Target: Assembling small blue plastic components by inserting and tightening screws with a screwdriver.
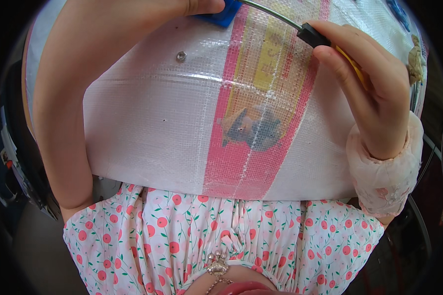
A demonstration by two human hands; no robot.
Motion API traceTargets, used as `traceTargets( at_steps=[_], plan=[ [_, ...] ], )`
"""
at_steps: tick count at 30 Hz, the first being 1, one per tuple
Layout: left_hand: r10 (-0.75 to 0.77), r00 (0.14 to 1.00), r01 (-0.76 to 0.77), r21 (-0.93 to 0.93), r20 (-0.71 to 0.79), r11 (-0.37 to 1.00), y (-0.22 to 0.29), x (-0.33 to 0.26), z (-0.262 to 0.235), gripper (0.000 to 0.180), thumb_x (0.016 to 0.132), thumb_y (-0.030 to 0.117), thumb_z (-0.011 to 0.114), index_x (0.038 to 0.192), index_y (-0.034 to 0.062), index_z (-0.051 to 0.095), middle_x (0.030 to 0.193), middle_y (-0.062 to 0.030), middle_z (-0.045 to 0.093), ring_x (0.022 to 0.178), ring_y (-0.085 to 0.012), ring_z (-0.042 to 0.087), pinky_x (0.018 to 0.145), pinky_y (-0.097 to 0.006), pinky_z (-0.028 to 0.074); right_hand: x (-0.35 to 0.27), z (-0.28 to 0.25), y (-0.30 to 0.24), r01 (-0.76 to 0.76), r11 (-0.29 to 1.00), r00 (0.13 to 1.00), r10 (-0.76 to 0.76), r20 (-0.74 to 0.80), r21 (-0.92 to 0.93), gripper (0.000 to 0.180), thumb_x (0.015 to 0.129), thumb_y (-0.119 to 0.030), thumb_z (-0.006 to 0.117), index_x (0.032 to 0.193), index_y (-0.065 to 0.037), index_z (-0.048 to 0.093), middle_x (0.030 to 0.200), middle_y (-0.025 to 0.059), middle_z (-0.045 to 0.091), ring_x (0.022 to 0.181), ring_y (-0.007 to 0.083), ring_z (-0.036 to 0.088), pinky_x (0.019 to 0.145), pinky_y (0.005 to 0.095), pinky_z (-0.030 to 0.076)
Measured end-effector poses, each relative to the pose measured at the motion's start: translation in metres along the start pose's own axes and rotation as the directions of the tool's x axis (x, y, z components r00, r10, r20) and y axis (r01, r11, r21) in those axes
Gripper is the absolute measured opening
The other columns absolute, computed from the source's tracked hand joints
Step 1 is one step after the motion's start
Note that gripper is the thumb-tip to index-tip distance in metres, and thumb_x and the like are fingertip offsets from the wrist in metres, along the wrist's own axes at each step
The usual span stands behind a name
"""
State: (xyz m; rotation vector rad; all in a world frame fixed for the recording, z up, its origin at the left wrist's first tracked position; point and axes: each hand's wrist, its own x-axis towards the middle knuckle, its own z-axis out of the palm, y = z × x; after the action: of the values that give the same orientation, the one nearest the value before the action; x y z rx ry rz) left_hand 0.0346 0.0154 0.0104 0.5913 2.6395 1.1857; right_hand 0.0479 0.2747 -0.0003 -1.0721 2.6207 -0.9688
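Observation:
At the top edge, my left hand (199, 6) is partly cut off by the frame. Its visible fingertip presses against a flat blue piece (224, 15), which is also only partly in view. On the right, my right hand (371, 69) is closed around the yellow-and-black handle of a screwdriver (311, 35), thumb and forefinger at the black collar. The metal shaft runs up and left toward the blue piece, and its tip is out of view. A small round metal part (181, 56) lies on the white woven sheet below my left hand.
A white woven plastic sheet (138, 132) with a pink and yellow printed band covers the table in front of me. Along the far right edge are a crumpled greenish cloth (415, 61) and a blue tangled item (399, 14).

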Motion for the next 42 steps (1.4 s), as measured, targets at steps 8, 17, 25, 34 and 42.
traceTargets(
  at_steps=[8, 17, 25, 34, 42],
  plan=[
    [-0.029, 0.999, 0.027, -0.079, -0.033, 0.997, -0.001, 0.007, -0.002, 0.016, 0.077, -0.004, 0.075, 0.089, 0.0036, 0.069, 0.098, -0.0083, 0.065, 0.096, -0.0206, 0.067, 0.081, -0.03, 0.058, 0.001, 0.004, 0.003, -0.034, 0.997, 0.999, 0.034, -0.003, 0.076, 0.026, 0.096, -0.006, 0.06, 0.12, 0.003, 0.062, 0.097, 0.0105, 0.063, 0.086, 0.0164, 0.061, 0.073, 0.0236, 0.046],
    [-0.043, 0.999, 0.042, 0.094, 0.009, 0.995, 0.019, 0.004, -0.004, 0.028, 0.079, 0.008, 0.078, 0.102, 0.0021, 0.063, 0.1, -0.0106, 0.061, 0.094, -0.0203, 0.062, 0.083, -0.031, 0.053, -0.015, -0.013, -0.008, -0.048, 0.979, 0.998, 0.057, 0.041, -0.197, 0.039, 0.079, 0.011, 0.067, 0.116, 0.002, 0.061, 0.102, 0.0132, 0.057, 0.088, 0.0252, 0.061, 0.076, 0.0289, 0.049],
    [0.18, 0.981, -0.183, 0.039, 0.076, 0.982, 0.005, 0.0, -0.003, 0.04, 0.079, 0.009, 0.077, 0.11, -0.0001, 0.053, 0.106, -0.0151, 0.058, 0.102, -0.0271, 0.059, 0.089, -0.034, 0.049, -0.004, -0.02, -0.024, -0.008, 0.94, 0.996, -0.023, -0.085, -0.34, 0.041, 0.08, 0.0, 0.074, 0.12, -0.003, 0.063, 0.112, 0.0125, 0.06, 0.093, 0.0246, 0.062, 0.078, 0.0312, 0.05],
    [0.055, 0.995, -0.036, -0.232, 0.077, 0.972, 0.013, 0.013, -0.011, 0.046, 0.081, 0.007, 0.076, 0.117, -0.0001, 0.048, 0.106, -0.018, 0.059, 0.1, -0.0298, 0.061, 0.088, -0.035, 0.049, 0.068, -0.008, -0.028, 0.157, 0.985, 0.982, -0.163, -0.096, -0.066, 0.025, 0.082, 0.002, 0.072, 0.106, 0.0, 0.067, 0.099, 0.0091, 0.067, 0.084, 0.0196, 0.066, 0.069, 0.0267, 0.052],
    [0.36, 0.914, -0.389, -0.151, -0.185, 0.909, 0.005, 0.012, -0.007, 0.033, 0.087, 0.012, 0.071, 0.108, -0.002, 0.05, 0.101, -0.0166, 0.057, 0.096, -0.0261, 0.061, 0.085, -0.035, 0.053, 0.054, -0.037, -0.033, -0.012, 0.909, 0.987, 0.077, -0.141, 0.416, 0.018, 0.092, -0.001, 0.065, 0.109, 0.004, 0.066, 0.104, 0.0108, 0.07, 0.093, 0.0181, 0.068, 0.083, 0.0268, 0.055]
  ],
)
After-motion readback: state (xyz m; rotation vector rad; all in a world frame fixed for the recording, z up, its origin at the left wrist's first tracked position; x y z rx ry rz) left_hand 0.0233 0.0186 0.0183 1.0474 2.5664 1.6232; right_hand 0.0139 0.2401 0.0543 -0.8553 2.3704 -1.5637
